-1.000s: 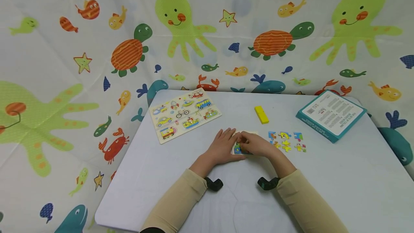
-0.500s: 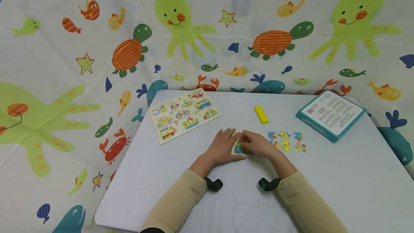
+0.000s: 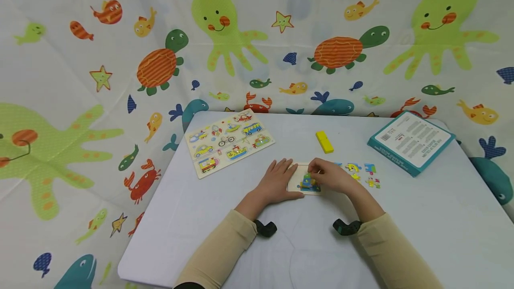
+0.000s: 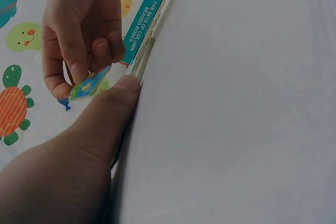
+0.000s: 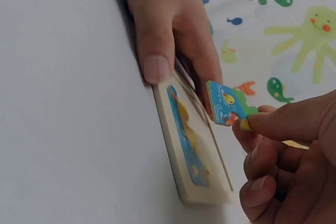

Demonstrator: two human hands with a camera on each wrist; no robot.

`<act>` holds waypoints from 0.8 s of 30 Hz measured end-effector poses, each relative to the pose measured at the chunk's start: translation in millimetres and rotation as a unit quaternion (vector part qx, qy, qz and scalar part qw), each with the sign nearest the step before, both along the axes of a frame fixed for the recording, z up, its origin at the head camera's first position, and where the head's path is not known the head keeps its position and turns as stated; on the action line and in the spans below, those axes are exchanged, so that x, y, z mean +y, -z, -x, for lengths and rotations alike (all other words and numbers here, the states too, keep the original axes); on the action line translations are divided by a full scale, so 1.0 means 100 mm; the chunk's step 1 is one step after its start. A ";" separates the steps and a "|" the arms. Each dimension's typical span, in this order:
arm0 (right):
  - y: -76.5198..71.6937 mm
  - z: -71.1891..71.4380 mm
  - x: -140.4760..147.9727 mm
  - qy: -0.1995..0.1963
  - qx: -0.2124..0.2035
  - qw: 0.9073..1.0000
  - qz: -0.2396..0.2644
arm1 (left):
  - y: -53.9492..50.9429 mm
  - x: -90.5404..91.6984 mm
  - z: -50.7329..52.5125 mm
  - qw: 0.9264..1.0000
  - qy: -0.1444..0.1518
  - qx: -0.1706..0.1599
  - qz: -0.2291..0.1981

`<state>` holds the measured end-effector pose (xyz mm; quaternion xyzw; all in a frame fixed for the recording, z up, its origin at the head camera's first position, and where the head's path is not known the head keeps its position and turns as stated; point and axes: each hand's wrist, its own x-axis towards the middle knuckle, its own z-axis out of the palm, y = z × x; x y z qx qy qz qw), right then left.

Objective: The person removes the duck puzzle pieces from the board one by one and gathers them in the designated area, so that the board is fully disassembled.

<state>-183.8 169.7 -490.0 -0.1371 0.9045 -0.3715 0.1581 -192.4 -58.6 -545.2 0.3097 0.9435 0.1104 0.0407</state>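
A small wooden puzzle tray (image 3: 296,174) lies on the table between my hands. A strip of blue and yellow puzzle picture (image 5: 190,140) sits along its near side. My left hand (image 3: 277,182) lies flat with straight fingers at the tray's left end; in the right wrist view its thumb (image 5: 157,69) touches the tray's corner. Above the tray, my right hand (image 3: 331,176) pinches a blue and green puzzle piece (image 5: 224,100) with a small yellow figure on it, between thumb and forefinger. The piece is tilted and apart from the tray. The right hand hides the tray's right part.
Several loose puzzle pieces (image 3: 370,168) lie right of the right hand, some hidden behind it. Farther back are a yellow block (image 3: 324,142) and a teal box (image 3: 413,139). A wooden vehicle puzzle board (image 3: 229,139) lies back left. A patterned cloth (image 3: 249,21) hangs behind the table.
My right hand has moved a little to the right and up, pinching the puzzle piece, so more of the tray shows. The left hand has stayed in place.
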 end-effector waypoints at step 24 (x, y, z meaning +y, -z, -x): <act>0.11 -0.14 0.86 0.004 -0.046 0.999 0.002 | 0.03 -0.01 0.00 1.000 0.002 0.001 -0.002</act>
